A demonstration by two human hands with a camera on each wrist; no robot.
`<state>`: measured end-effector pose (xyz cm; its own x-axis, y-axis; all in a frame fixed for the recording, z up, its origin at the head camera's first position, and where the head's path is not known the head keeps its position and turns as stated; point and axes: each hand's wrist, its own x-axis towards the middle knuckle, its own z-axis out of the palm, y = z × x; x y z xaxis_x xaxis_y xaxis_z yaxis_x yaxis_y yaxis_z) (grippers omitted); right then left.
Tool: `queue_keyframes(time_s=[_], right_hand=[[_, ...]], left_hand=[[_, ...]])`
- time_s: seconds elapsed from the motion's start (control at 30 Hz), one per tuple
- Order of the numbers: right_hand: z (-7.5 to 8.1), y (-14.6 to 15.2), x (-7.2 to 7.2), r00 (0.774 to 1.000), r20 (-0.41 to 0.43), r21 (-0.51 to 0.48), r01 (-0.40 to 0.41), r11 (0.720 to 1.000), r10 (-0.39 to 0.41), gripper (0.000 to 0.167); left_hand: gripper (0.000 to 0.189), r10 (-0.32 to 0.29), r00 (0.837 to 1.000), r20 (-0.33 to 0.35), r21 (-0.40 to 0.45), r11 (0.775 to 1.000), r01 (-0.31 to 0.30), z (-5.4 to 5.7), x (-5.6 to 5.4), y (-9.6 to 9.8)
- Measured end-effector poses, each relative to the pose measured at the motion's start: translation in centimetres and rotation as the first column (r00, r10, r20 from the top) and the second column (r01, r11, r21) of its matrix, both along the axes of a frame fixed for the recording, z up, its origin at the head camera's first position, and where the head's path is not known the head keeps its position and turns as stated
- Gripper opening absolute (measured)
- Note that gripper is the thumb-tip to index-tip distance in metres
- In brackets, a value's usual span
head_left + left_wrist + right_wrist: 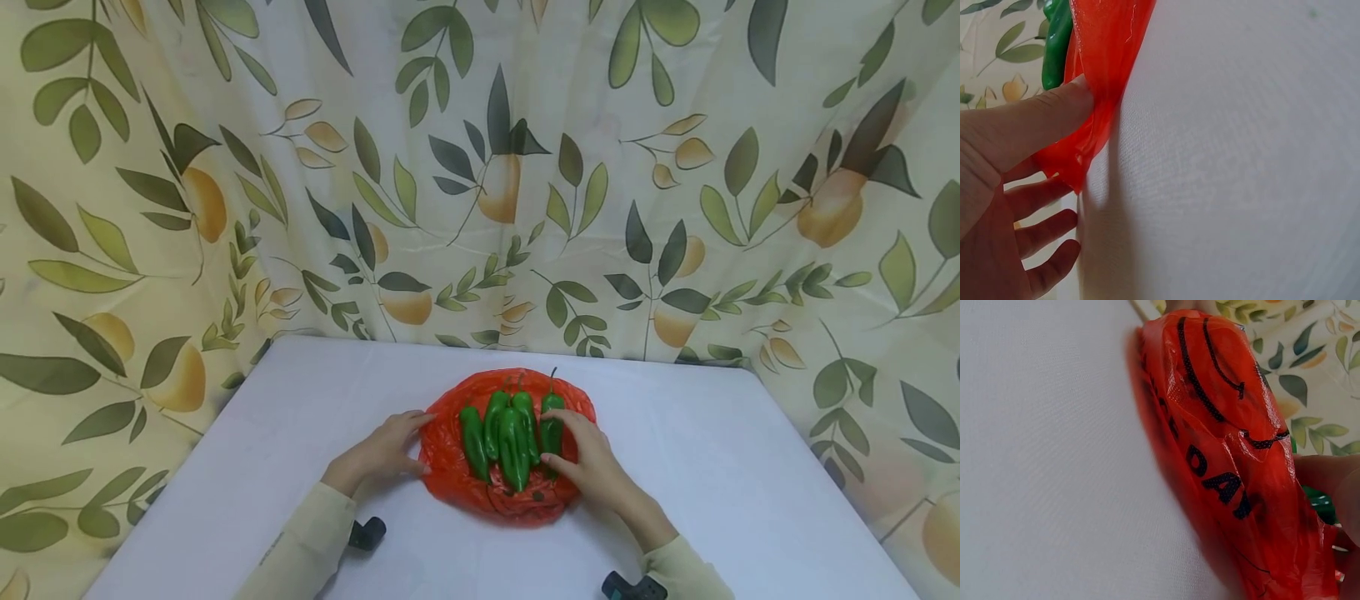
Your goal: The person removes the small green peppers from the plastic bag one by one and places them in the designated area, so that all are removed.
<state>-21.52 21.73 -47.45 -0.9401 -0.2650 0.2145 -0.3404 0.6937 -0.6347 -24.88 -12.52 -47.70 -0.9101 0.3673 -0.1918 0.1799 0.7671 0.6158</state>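
Observation:
Several long green peppers (514,446) lie together on a crumpled red plastic bag (480,500) on the table. At the bag's left rim is my left hand (382,450), thumb and fingers spread apart. In the left wrist view its thumb (1063,109) touches the red plastic, with the other fingers loosely bent behind the bag's edge. My right hand (592,467) reaches over the bag's right side, fingertips and thumb apart at the rightmost pepper (552,425). In the right wrist view, the bag (1222,462) with black print hides most of that hand.
A white cloth covers the table (712,467). Behind it hangs a curtain (480,250) printed with leaves and fruit. A small black device (367,533) sits at the left wrist and another (633,587) at the right wrist.

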Motion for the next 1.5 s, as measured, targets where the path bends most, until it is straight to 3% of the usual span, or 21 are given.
queue_keyframes(time_s=[0.27,0.43,0.73,1.0,1.2,1.5], right_hand=[[0.8,0.0,0.3,0.993,-0.108,-0.172,0.032,0.985,-0.052,0.048],[2.2,0.3,0.5,0.980,-0.167,-0.248,0.063,0.967,-0.106,0.046],[5.1,2.1,0.7,0.979,-0.122,-0.309,0.120,0.943,-0.165,0.050],[6.3,4.4,0.2,0.972,-0.105,-0.317,0.168,0.933,-0.211,0.056],[6.4,6.0,0.1,0.970,-0.060,-0.261,0.213,0.941,-0.236,0.061],[5.9,7.2,-0.5,0.975,-0.021,-0.299,0.204,0.932,-0.220,0.062]], left_hand=[[0.085,-0.008,1.000,-0.009,-0.016,1.000,0.008,-0.1,0.1,0.1],[0.085,-0.011,1.000,-0.010,-0.020,1.000,0.010,-0.1,0.1,0.0],[0.084,-0.010,1.000,0.002,0.006,1.000,0.010,-0.1,-0.3,0.0],[0.085,0.000,1.000,0.011,0.014,1.000,-0.001,0.0,-0.1,0.1],[0.085,-0.001,1.000,0.014,0.008,1.000,0.001,-0.2,0.1,0.0],[0.083,-0.007,1.000,-0.006,0.005,1.000,0.007,-0.1,0.2,-0.2]])
